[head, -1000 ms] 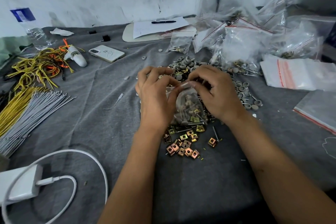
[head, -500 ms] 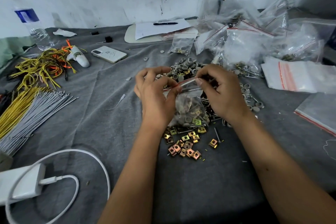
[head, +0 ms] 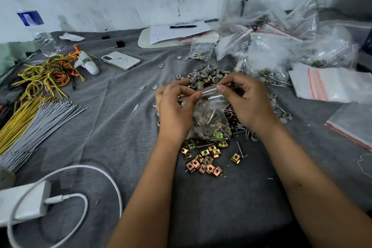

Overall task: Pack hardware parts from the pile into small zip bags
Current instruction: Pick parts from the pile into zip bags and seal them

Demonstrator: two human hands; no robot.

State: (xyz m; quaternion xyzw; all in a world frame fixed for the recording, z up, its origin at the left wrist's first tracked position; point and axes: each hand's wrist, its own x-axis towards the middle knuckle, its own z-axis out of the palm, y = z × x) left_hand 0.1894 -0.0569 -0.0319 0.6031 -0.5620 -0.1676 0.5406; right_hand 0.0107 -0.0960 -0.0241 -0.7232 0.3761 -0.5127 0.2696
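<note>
A small clear zip bag [head: 210,119] with a red-lined top hangs between my hands, filled with brass clips, grey washers and screws. My left hand [head: 175,110] pinches the left end of its zip strip. My right hand [head: 245,100] pinches the strip farther right, thumb and forefinger on the seal. Under the bag lies the pile of hardware parts [head: 207,157]: square brass clips nearest me, grey round washers [head: 205,72] behind, screws to the right.
Filled zip bags [head: 277,50] heap at the back right, with flat stacks of unfilled bags [head: 330,84] at the right edge. Yellow and grey wires [head: 34,119], a phone [head: 120,60], a water bottle [head: 38,30], a white charger with cable [head: 26,201] and a clipboard with pen [head: 177,32] lie around.
Both hands lifted the bag slightly and moved apart along its top. The right hand slid rightward along the zip strip, stretching it between the two pinches.
</note>
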